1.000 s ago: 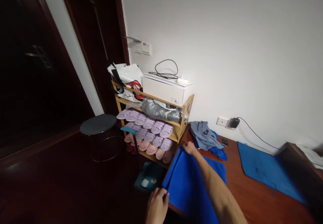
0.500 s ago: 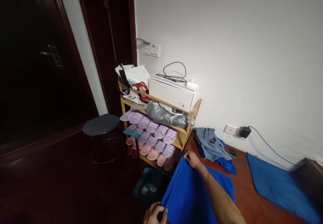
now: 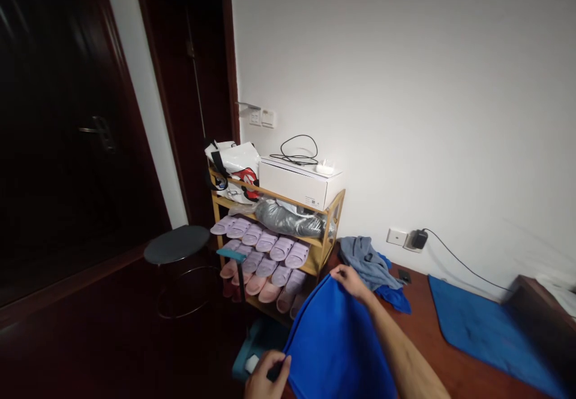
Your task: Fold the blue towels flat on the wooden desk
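Note:
A folded blue cloth [image 3: 335, 339] hangs between my two hands at the table's left edge. My left hand [image 3: 266, 376], low in the view, pinches its near left corner. Farther off, my right hand [image 3: 351, 282] grips the far corner between thumb and fingers. The cloth's left edge is stretched between both hands, and its lower part runs out of view. Just beyond my right hand, a crumpled grey-blue cloth [image 3: 366, 262] lies over another blue cloth [image 3: 396, 299] on the wooden table [image 3: 423, 321].
A blue mat [image 3: 477, 327] lies on the table at right, below a plugged-in charger [image 3: 419, 239]. Ahead stands a wooden rack [image 3: 324, 249] with several slippers [image 3: 266, 240], a white box [image 3: 292, 186] and a bag [image 3: 236, 168]. A round stool [image 3: 176, 244] and a teal dustpan [image 3: 252, 342] stand left.
The view has tilted up slightly, so the room sits lower in it. The blue cloth has been lifted off the table and now bows between my hands, which keep their hold.

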`<state>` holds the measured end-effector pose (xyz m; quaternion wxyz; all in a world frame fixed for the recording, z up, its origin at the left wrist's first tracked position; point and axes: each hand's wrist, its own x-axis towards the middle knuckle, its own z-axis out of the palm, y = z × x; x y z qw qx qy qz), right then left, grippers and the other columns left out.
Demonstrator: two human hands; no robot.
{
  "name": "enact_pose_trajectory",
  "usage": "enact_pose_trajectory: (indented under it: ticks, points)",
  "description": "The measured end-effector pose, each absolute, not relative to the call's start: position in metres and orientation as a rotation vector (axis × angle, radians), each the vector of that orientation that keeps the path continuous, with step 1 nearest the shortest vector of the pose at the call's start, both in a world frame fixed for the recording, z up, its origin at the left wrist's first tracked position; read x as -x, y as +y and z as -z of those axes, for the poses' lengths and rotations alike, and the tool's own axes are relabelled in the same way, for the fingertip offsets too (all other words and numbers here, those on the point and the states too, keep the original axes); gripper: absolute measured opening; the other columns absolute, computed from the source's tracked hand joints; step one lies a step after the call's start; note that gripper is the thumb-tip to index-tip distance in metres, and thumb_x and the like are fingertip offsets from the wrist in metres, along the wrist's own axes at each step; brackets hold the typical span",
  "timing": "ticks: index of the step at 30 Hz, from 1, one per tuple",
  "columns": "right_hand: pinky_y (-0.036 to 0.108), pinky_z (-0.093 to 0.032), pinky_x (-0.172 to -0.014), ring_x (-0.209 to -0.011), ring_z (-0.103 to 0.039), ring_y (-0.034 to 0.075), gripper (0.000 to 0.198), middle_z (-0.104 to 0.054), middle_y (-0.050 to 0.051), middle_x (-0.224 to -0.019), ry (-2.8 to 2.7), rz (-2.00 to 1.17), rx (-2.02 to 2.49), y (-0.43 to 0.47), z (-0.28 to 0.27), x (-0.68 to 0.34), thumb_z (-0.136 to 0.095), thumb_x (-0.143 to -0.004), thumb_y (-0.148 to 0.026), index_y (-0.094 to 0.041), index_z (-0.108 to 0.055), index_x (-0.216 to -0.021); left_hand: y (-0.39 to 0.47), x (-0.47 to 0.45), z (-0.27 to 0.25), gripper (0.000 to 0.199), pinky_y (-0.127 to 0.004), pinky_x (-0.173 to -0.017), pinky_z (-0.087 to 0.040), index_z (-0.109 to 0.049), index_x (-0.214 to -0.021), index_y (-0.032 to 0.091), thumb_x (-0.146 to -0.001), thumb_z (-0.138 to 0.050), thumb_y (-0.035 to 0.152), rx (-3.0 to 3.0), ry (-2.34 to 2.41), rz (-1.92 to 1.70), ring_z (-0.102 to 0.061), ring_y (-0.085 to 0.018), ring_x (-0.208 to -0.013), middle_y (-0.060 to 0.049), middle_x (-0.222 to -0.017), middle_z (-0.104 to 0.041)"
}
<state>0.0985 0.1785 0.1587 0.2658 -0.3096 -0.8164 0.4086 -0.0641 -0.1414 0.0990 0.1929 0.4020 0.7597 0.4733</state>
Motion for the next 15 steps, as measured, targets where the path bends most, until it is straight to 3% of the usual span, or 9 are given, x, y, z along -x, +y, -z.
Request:
enact_pose_trajectory:
  ticks: [2,5,12,15]
  points:
    - [0.04,-0.056,-0.091,-0.099,-0.071,0.03,0.062,-0.078,0.014,-0.104,-2.136,-1.106,0.81,0.174,-0.189,-0.131,-0.067,-0.085,-0.077,-0.016,-0.075,-0.094,-0.144,0.063,-0.133,0.04,-0.039,-0.09,-0.06,-0.069,-0.08,0.034,-0.087,-0.056,0.07,-1.172,2.103,-1.46,-0.076,-0.03,-0.093,0.001,-0.09,-0.078]
    - [0.041,-0.056,-0.094,-0.102,-0.071,0.03,0.071,-0.078,0.015,-0.111,-2.037,-1.069,0.809,0.155,-0.233,-0.189,-0.066,-0.082,-0.084,-0.016,-0.077,-0.101,-0.145,0.065,-0.181,0.039,-0.036,-0.089,-0.059,-0.068,-0.082,0.029,-0.088,-0.062,0.068,-1.237,2.028,-1.609,-0.074,-0.028,-0.091,-0.001,-0.088,-0.077]
    - [0.045,-0.058,-0.098,-0.104,-0.073,0.031,0.062,-0.079,0.015,-0.109,-1.677,-0.853,0.849,0.073,-0.306,-0.298,-0.077,-0.079,-0.075,-0.017,-0.083,-0.101,-0.139,0.059,-0.278,0.034,-0.033,-0.084,-0.059,-0.067,-0.088,0.021,-0.09,-0.066,0.055,-1.575,1.749,-1.771,-0.072,-0.023,-0.089,-0.005,-0.093,-0.075]
    - [0.048,-0.058,-0.103,-0.107,-0.074,0.033,0.062,-0.08,0.015,-0.11,-1.64,-0.713,0.898,0.039,-0.322,-0.337,-0.075,-0.079,-0.075,-0.017,-0.084,-0.1,-0.143,0.043,-0.319,0.029,-0.033,-0.09,-0.058,-0.069,-0.092,0.021,-0.097,-0.062,0.049,-1.855,1.763,-1.701,-0.072,-0.022,-0.094,-0.006,-0.097,-0.075]
